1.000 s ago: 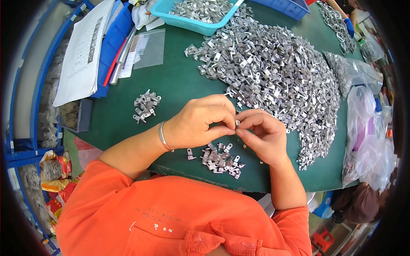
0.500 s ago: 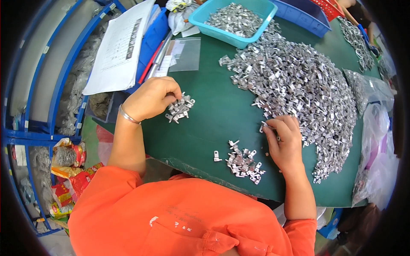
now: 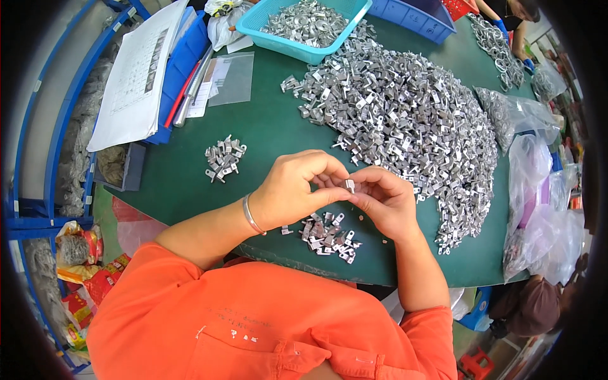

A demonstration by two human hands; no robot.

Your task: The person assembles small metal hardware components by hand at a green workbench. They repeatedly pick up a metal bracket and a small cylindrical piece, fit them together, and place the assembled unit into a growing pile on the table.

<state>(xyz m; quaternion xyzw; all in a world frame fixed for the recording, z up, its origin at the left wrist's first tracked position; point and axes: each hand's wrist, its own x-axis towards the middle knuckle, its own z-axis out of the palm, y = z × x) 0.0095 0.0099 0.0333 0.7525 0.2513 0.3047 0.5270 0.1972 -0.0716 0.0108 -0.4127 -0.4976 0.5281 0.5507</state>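
Covering much of the green worktable (image 3: 272, 126), a broad heap of metal tab brackets (image 3: 405, 114) lies beyond the left hand (image 3: 301, 187) and right hand (image 3: 387, 204), which I view remotely, nearly meeting. One loose pile (image 3: 330, 236) sits just below them in my view, a smaller pile (image 3: 225, 158) off to the left; thumbs and fingers of both hands pinch almost closed on one small bracket (image 3: 349, 184).

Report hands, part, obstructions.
Left hand, right hand: close together. Metal part: pinched between them. Nothing seen blocking it; near heap lies between forearms.
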